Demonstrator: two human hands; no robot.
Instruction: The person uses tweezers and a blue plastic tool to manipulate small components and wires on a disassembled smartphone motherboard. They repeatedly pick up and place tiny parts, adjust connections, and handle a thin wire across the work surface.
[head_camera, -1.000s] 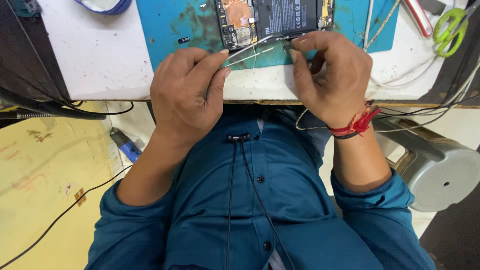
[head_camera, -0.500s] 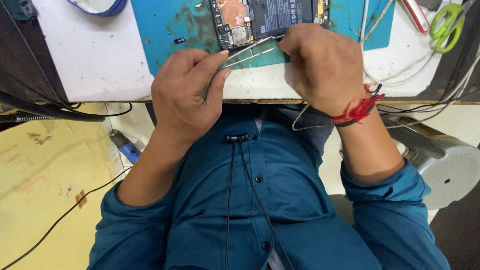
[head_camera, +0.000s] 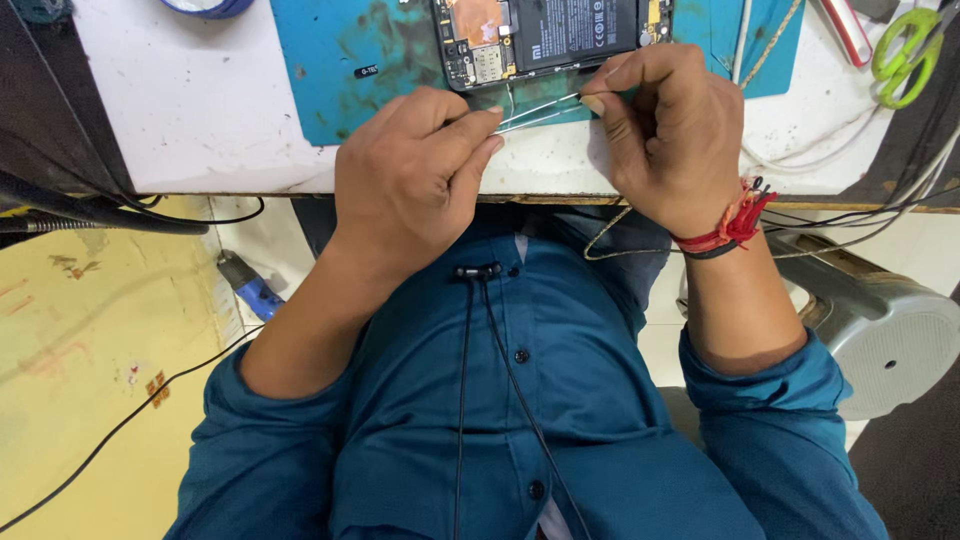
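Head view, looking straight down at a repair bench: left hand (head_camera: 415, 180) curled, thumb and forefinger pinched shut on the near end of a pair of metal tweezers (head_camera: 535, 108); right hand (head_camera: 670, 135) likewise closed, fingertips nipping the far end of the same thin prongs. Tweezers held level between both hands at the near edge of a teal work mat (head_camera: 340, 60), just below an opened phone (head_camera: 550, 35) lying back-off on that mat, battery and circuit board exposed. Tips close to the phone's lower edge; actual contact impossible to tell. Tweezers judged light, stiff and springy, slick bare steel, best gripped at mid-shank where the prongs flex. Phone innards judged fragile, safest held by the outer frame, never by the board. Red thread band (head_camera: 735, 225) on the right wrist. Green-handled scissors (head_camera: 905, 50) at the table's far right corner, white cords (head_camera: 800, 150) trailing beside them. No open containers in sight; only a grey round stool (head_camera: 885, 345) on the floor at right and a black cable (head_camera: 110, 215) at left.
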